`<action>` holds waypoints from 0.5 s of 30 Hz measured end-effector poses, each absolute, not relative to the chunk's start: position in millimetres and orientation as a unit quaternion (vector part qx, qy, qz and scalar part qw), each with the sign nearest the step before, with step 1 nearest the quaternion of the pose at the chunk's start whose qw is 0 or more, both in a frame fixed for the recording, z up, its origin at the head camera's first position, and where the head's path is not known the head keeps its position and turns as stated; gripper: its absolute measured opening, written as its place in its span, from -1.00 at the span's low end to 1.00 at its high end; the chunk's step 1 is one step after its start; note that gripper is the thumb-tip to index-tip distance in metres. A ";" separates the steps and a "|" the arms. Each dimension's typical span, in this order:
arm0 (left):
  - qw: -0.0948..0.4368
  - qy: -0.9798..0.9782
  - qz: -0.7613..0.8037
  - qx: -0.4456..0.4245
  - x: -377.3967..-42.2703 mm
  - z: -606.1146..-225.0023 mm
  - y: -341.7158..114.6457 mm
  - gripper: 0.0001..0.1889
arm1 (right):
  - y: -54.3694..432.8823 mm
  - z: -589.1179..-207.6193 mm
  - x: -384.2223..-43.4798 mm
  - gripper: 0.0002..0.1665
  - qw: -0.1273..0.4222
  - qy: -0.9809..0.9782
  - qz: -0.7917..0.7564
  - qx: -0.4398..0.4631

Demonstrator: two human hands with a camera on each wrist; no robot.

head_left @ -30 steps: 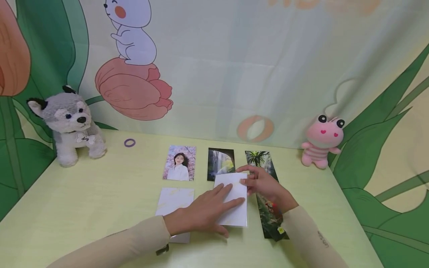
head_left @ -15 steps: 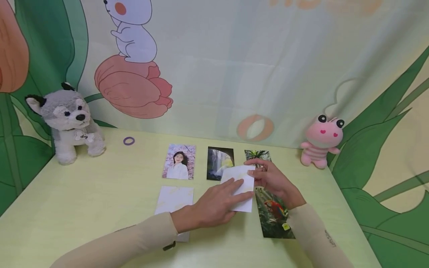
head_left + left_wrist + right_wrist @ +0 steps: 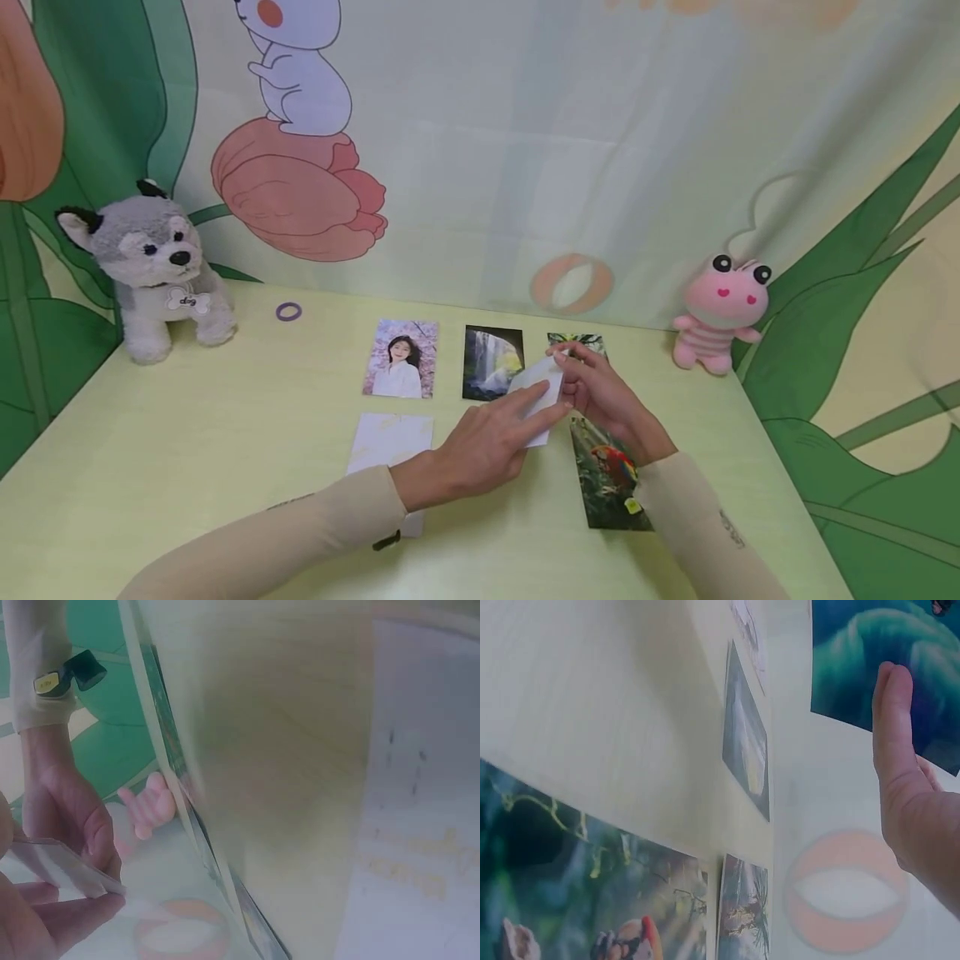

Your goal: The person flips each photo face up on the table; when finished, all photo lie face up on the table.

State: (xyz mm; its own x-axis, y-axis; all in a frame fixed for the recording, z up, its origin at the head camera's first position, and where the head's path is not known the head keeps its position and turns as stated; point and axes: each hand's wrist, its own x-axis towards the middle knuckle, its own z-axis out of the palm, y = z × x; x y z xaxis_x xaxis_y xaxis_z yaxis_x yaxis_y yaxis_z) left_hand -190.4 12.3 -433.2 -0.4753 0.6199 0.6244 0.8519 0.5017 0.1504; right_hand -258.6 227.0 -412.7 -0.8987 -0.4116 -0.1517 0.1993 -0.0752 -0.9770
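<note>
Head view. Teal-backed-in-white photo print (image 3: pixel 551 372), one: raised between the hands, white side showing, long axis running away from the person; right of the left hand (image 3: pixel 487 446), left of the right hand (image 3: pixel 603 396), touching both. Right hand pinches its far corner. Beyond the hands: portrait print (image 3: pixel 401 358), waterfall print (image 3: pixel 491 360), palm-tree print (image 3: pixel 591 340), one each. Nearside of right hand: parrot print (image 3: pixel 603 479), one. Left of left hand: face-down print (image 3: pixel 390 437), one.

Left wrist view. Left hand apparently grips the raised edge.

Right wrist view. Right fingers against the teal face.

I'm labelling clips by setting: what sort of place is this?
Perhaps a child's play corner or a staged set: a cartoon backdrop behind a plush dog and a pink toy.
</note>
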 end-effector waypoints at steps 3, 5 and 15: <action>0.273 -0.823 -0.241 -0.437 -192.7 -431.4 12.3 -0.36 | 226.5 -413.6 -257.6 -0.63 0.214 0.631 -0.740 -0.088; 0.283 -0.819 -0.252 -0.431 -194.5 -429.9 12.4 -0.39 | 226.6 -414.5 -257.3 -0.62 0.216 0.620 -0.749 -0.093; 0.310 -0.792 -0.328 -0.412 -201.1 -420.3 13.1 -0.39 | 222.4 -421.5 -251.5 -0.57 0.285 0.562 -0.769 -0.112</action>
